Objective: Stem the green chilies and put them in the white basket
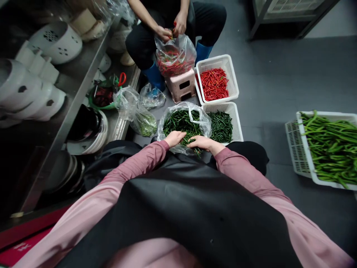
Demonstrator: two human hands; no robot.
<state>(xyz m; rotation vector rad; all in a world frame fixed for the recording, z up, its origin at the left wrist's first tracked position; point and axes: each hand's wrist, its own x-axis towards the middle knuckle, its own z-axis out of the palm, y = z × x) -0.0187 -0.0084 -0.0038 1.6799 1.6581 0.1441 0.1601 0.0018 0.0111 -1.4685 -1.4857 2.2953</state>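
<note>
A clear plastic bag (205,124) full of thin green chilies (178,121) stands open in front of me. My left hand (175,138) is at the bag's near left side, fingers together over the chilies; what it grips is too small to make out. From the right, my right hand (200,142) reaches to the same chilies, its fingers curled round some green ones at the near edge. Just behind it, a white basket (238,128) holds more dark green chilies.
Opposite, a person's hands (173,31) hold red chilies over a bag (178,59) on a pink stool (182,83). A white basket of red chilies (214,85) stands beside it. Metal shelving (80,87) runs along the left. Green beans (331,149) fill a basket at right.
</note>
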